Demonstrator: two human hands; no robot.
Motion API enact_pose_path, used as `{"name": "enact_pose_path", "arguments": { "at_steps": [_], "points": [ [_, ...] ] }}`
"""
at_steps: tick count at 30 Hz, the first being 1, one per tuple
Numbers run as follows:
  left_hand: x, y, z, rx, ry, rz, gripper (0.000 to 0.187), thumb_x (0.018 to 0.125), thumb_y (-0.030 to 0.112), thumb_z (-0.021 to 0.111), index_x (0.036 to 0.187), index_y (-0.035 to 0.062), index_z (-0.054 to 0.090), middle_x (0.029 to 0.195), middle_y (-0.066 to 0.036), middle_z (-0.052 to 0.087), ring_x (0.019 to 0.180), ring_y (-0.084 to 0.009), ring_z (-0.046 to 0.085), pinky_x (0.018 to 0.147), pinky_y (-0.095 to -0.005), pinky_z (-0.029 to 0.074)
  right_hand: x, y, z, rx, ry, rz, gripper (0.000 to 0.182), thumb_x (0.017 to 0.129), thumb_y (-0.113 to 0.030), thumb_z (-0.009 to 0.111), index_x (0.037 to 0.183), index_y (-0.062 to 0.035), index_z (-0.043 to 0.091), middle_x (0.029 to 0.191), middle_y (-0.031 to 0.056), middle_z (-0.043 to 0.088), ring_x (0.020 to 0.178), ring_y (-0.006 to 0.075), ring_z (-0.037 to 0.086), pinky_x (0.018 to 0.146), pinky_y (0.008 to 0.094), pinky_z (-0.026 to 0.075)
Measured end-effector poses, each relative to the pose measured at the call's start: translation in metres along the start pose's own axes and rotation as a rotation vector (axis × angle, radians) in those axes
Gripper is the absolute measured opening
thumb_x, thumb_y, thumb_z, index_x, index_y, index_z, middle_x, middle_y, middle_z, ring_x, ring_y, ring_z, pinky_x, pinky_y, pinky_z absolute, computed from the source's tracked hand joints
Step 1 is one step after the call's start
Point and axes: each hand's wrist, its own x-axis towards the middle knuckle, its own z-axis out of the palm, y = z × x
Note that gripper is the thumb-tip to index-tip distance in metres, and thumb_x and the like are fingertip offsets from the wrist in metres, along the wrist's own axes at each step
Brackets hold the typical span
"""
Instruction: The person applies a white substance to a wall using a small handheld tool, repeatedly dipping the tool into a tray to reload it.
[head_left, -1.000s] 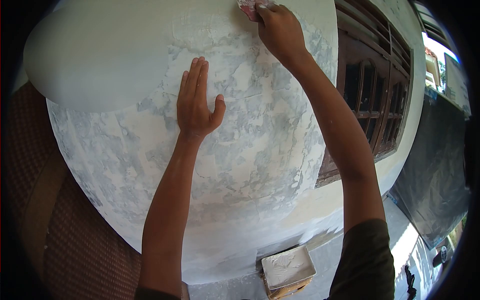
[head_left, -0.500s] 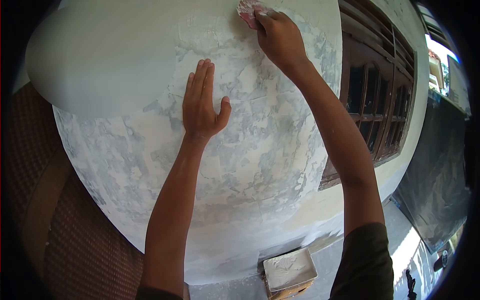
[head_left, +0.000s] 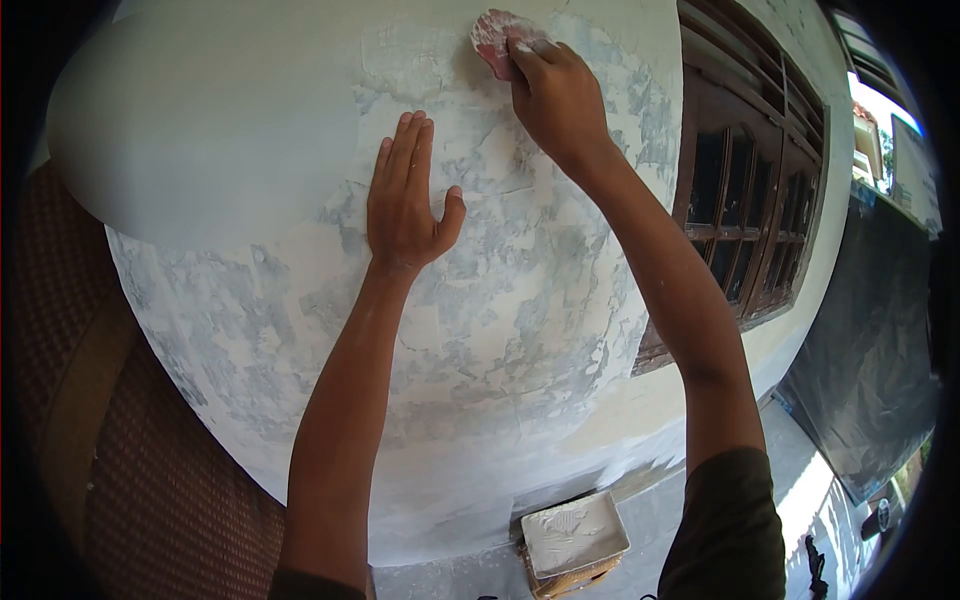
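Observation:
Patchy white and grey plaster covers the wall (head_left: 480, 330) in front of me. My left hand (head_left: 408, 205) lies flat against it near the middle, fingers pointing up and thumb apart, holding nothing. Higher and to the right, my right hand (head_left: 562, 100) grips a pink scraper (head_left: 492, 45) smeared with white paste. The scraper is against the upper part of the wall; its far edge is coated with paste.
A tray of white paste (head_left: 575, 535) rests on a woven stand at the wall's foot. On the right are a brown wooden window (head_left: 740, 190) and dark sheeting (head_left: 865, 340). Brown patterned material (head_left: 170, 460) is at lower left.
My right hand and the scraper sit slightly lower in view. The tray and window have shifted a little with the camera. My left hand stays flat on the wall.

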Motion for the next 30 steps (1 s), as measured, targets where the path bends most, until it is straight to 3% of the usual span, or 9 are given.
{"name": "enact_pose_path", "arguments": {
  "at_steps": [4, 7, 10, 15, 19, 22, 24, 27, 30],
  "points": [
    [0.0, -0.001, -0.001, 0.0, -0.002, -0.005, 0.066, 0.084, 0.022, 0.049, 0.145, -0.0043, 0.04, 0.149, -0.022, 0.044, 0.142, -0.0379, 0.038, 0.115, -0.0552, 0.03, 0.034, 0.017, 0.029, -0.043, -0.092, -0.036, 0.008, 0.085, -0.005, 0.059, 0.087, -0.0005, 0.065, 0.089, 0.0201, 0.068, 0.087, 0.0365, 0.064, 0.081, 0.0459, 0.051],
    [0.0, -0.001, -0.002, -0.011, -0.003, -0.012, 0.067, 0.084, 0.021, 0.05, 0.145, -0.0042, 0.039, 0.15, -0.021, 0.043, 0.143, -0.0374, 0.037, 0.115, -0.0547, 0.029, -0.007, -0.008, 0.022, -0.058, -0.081, -0.113, 0.01, 0.073, 0.0, 0.063, 0.082, -0.0009, 0.067, 0.087, 0.0121, 0.067, 0.086, 0.0286, 0.064, 0.078, 0.041, 0.052],
    [-0.001, 0.0, -0.002, -0.016, -0.007, -0.016, 0.068, 0.083, 0.02, 0.05, 0.146, -0.004, 0.039, 0.151, -0.021, 0.042, 0.143, -0.0367, 0.036, 0.116, -0.054, 0.029, -0.059, -0.046, -0.004, 0.045, -0.157, -0.079, 0.016, 0.074, -0.001, 0.064, 0.088, 0.0001, 0.071, 0.085, 0.0112, 0.068, 0.084, 0.0286, 0.064, 0.079, 0.0389, 0.053],
    [0.0, 0.0, -0.001, -0.015, -0.001, -0.011, 0.068, 0.083, 0.02, 0.049, 0.146, -0.0037, 0.039, 0.151, -0.021, 0.042, 0.143, -0.0363, 0.037, 0.116, -0.0539, 0.029, 0.001, -0.01, -0.005, 0.036, 0.101, -0.02, 0.02, 0.077, -0.001, 0.063, 0.095, -0.0006, 0.071, 0.083, 0.0132, 0.067, 0.081, 0.0304, 0.063, 0.074, 0.042, 0.052],
    [-0.001, -0.003, 0.0, 0.03, -0.003, 0.002, 0.069, 0.08, 0.022, 0.052, 0.142, -0.0066, 0.043, 0.148, -0.023, 0.045, 0.142, -0.0359, 0.039, 0.115, -0.0524, 0.031, 0.034, 0.031, 0.017, -0.044, -0.085, 0.049, 0.011, 0.082, -0.002, 0.06, 0.09, -0.0023, 0.068, 0.092, 0.018, 0.069, 0.091, 0.034, 0.065, 0.082, 0.044, 0.051],
    [-0.001, -0.003, 0.0, 0.022, 0.0, 0.001, 0.069, 0.081, 0.022, 0.052, 0.142, -0.0066, 0.043, 0.148, -0.023, 0.045, 0.142, -0.0358, 0.038, 0.115, -0.0523, 0.031, -0.006, 0.029, 0.022, -0.067, -0.006, -0.091, 0.01, 0.077, -0.002, 0.062, 0.085, 0.0006, 0.067, 0.082, 0.015, 0.066, 0.082, 0.032, 0.063, 0.076, 0.0427, 0.052],
    [0.001, -0.003, 0.0, 0.013, 0.007, 0.002, 0.069, 0.081, 0.022, 0.052, 0.142, -0.0066, 0.043, 0.148, -0.023, 0.045, 0.142, -0.0358, 0.038, 0.115, -0.0524, 0.031, -0.045, 0.007, 0.004, -0.035, -0.15, -0.004, 0.018, 0.076, 0.0, 0.06, 0.093, 0.0019, 0.068, 0.085, 0.0166, 0.067, 0.087, 0.0328, 0.065, 0.078, 0.0433, 0.052],
    [0.001, -0.001, -0.001, -0.007, 0.01, 0.003, 0.067, 0.084, 0.021, 0.049, 0.145, -0.0047, 0.039, 0.15, -0.021, 0.043, 0.143, -0.0372, 0.037, 0.115, -0.0546, 0.03, -0.075, -0.021, -0.018, 0.102, -0.141, 0.014, 0.033, 0.075, 0.001, 0.064, 0.107, 0.002, 0.07, 0.085, 0.0156, 0.067, 0.089, 0.0326, 0.065, 0.078, 0.0424, 0.054],
    [-0.001, 0.0, 0.0, 0.009, -0.003, -0.003, 0.066, 0.085, 0.021, 0.048, 0.145, -0.0049, 0.039, 0.15, -0.022, 0.043, 0.143, -0.0371, 0.037, 0.115, -0.0549, 0.029, -0.029, 0.001, -0.017, 0.079, -0.029, 0.101, 0.025, 0.075, -0.001, 0.065, 0.1, -0.0017, 0.07, 0.085, 0.0134, 0.067, 0.085, 0.0326, 0.065, 0.075, 0.0437, 0.053]
  ]
}}
